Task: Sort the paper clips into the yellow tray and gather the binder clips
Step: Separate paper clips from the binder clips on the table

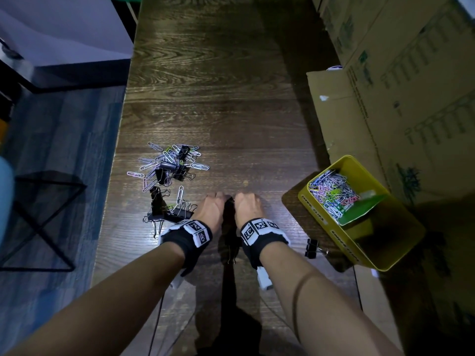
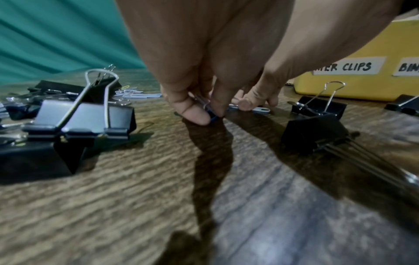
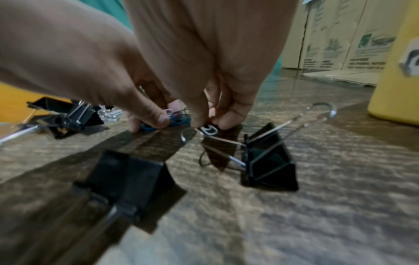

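Looks like the paper-clip sorting step: the left hand [image 2: 204,75] is pinching a small bunch of coloured paper clips [image 3: 174,119] against the wooden table [image 1: 218,98], and the right hand [image 3: 215,71] is nipping a white paper clip [image 3: 209,129] beside it. Next they're probably lifting and carrying these to the yellow tray [image 1: 395,253] on the right, without dropping any. From the head view, the knuckles are hiding both pinches. Binder clips [image 1: 169,214] are sitting scattered nearby.

The yellow tray [image 2: 353,86] bears a white label [image 2: 347,67] "…ER CLIPS" (another reads "BIN…").
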### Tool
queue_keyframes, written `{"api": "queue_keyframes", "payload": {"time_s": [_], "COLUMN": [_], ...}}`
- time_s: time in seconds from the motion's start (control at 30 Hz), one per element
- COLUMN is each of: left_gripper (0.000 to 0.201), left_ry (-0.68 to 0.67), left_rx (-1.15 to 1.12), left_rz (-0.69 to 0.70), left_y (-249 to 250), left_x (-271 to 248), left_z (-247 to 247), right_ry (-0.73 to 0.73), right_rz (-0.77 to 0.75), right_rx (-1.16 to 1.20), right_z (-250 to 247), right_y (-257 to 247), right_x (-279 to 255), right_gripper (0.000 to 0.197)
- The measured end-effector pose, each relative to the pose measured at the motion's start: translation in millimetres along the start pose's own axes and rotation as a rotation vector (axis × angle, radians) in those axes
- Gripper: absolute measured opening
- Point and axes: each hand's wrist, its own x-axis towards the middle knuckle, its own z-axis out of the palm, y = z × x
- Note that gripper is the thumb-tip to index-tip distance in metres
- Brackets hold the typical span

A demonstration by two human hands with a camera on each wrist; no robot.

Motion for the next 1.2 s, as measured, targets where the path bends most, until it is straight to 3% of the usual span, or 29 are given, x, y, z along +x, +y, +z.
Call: {"api": "queue_keyframes", "payload": {"time_s": [0.3, 0.43, 0.6, 0.67, 0.77, 0.87, 0.93, 1.07, 1.2], "left_gripper": [0.026, 0.011, 0.015, 0.004, 0.014, 0.016, 0.019, 0.025, 0.020], "left_ry": [0.001, -0.040, -0.024, -0.060, -0.100, -0.134, -0.151, -0.213, -0.201], "left_rx": [-0.030, -0.134, -0.737, -0.929, -1.091, -1.130, -1.086, -0.635, -0.883], "left_rz": [-0.002, -0.057, 0.007, 0.087, 0.151, 0.150, 0.147, 0.210, 0.099], "left_y": [-9, -10, 19, 51, 106, 160, 188, 210, 193], "left_x": [-3, 1, 9, 12, 20, 27, 31, 37, 31], "left_z": [4, -11, -44, -59, -66, -57, -51, -52, -60], "right_ry": [0.000, -0.020, 0.225, 0.354, 0.510, 0.600, 0.618, 0.498, 0.456], "right_rz": [-0.058, 0.000, 0.069, 0.058, 0.067, 0.173, 0.250, 0.368, 0.342], "right_rx": [-0.085, 0.149, 0.537, 0.721, 0.922, 0.929, 0.881, 0.647, 0.605], "right_z": [2, -3, -34, -55, -81, -101, -112, -126, -121], "right_y": [-1, 6, 31, 49, 84, 121, 142, 170, 177], "right_x": [5, 4, -9, -21, -39, -54, -59, -66, -69], "right_gripper": [0.032, 0.024, 0.022, 0.020, 0.013, 0.010, 0.017, 0.047, 0.042]}}
